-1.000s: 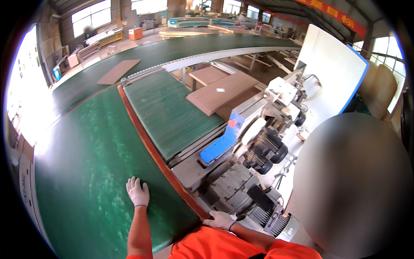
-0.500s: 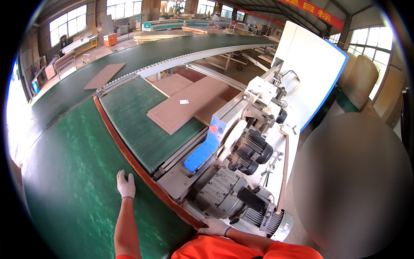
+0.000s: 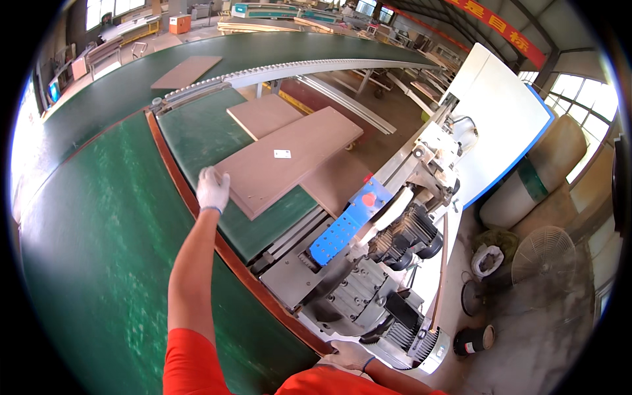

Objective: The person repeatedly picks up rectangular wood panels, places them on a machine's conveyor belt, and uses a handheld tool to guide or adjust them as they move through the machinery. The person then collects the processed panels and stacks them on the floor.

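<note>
My left hand (image 3: pixel 214 189), in a white glove, is at the left end of a long brown panel (image 3: pixel 296 158), with thumb and fingers apart. It appears to touch the panel's end; the fingertips are partly hidden. A small white label (image 3: pixel 282 154) lies on this panel. Beneath it, brown board (image 3: pixel 266 115) shows on both sides; whether this is one piece cannot be told. The panels rest over a short green conveyor belt (image 3: pixel 197 135). Low in the view, my gloved right hand (image 3: pixel 347 355) rests by the end of a reddish-brown edge strip (image 3: pixel 247 280), its fingers partly hidden.
Beside the belt stands a machine with a blue guard (image 3: pixel 339 230), grey motor (image 3: pixel 411 336) and white cover (image 3: pixel 494 112). A wide green conveyor (image 3: pixel 118 263) curves along the left, another brown panel (image 3: pixel 186 72) on its far part. A fan (image 3: pixel 543 253) and a black bucket (image 3: pixel 474 340) stand right.
My left hand has moved forward and right, from over the green conveyor to the panel's left end. My right hand stays by the edge strip. The view has shifted, showing the fan and bucket.
</note>
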Available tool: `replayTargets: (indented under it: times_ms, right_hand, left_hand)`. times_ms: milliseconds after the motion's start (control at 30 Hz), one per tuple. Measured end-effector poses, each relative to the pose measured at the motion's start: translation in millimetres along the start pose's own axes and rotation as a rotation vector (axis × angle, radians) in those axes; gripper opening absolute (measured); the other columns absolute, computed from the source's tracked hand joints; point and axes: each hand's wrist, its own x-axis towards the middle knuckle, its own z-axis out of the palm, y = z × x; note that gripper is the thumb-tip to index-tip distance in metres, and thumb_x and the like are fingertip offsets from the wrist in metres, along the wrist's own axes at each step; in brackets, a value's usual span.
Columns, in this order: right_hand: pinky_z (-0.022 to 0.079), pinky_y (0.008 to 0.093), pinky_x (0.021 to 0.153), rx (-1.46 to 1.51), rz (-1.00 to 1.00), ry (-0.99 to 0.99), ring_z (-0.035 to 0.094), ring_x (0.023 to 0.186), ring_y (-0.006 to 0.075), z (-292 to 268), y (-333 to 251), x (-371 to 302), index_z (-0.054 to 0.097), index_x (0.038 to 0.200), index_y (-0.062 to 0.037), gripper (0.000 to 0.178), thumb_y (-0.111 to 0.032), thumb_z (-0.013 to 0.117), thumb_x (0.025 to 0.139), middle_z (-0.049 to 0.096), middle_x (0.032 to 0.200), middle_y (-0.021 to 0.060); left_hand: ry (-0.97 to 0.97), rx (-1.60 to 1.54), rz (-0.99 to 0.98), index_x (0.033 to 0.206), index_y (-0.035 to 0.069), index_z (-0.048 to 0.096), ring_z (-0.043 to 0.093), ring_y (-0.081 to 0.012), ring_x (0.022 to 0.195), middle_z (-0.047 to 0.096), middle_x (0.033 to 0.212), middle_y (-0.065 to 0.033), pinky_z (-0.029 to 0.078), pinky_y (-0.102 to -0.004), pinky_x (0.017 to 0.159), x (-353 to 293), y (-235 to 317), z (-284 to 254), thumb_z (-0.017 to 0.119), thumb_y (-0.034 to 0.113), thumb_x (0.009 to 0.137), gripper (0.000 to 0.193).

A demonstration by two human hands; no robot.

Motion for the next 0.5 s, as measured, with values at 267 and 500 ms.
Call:
replayTargets:
  times_ms: [267,500]
  right_hand:
    - [0.054,0.0494,0.088,0.036,0.116,0.067,0.071,0.102,0.0431,7.0,-19.7,-10.8,0.067,0.115,-0.0020,0.052,-0.049,0.066,0.093,0.074,0.104,0.0239]
    - [0.056,0.0510,0.083,-0.251,0.093,0.065,0.073,0.096,0.0417,-13.9,-36.0,-10.6,0.073,0.107,-0.0043,0.048,-0.049,0.062,0.093,0.075,0.098,0.0215]
  left_hand:
    - [-0.236,-0.803,-1.005,0.127,0.001,0.069,0.074,-0.0347,0.108,0.075,0.119,-0.0165,0.059,-0.0562,0.089,39.3,-68.8,8.7,0.087,0.040,0.086,0.060]
    - [-0.226,-1.089,-1.062,0.128,0.006,0.069,0.076,-0.0304,0.094,0.076,0.113,-0.0108,0.064,-0.0501,0.076,-69.1,-60.6,-78.1,0.082,0.024,0.092,0.042]
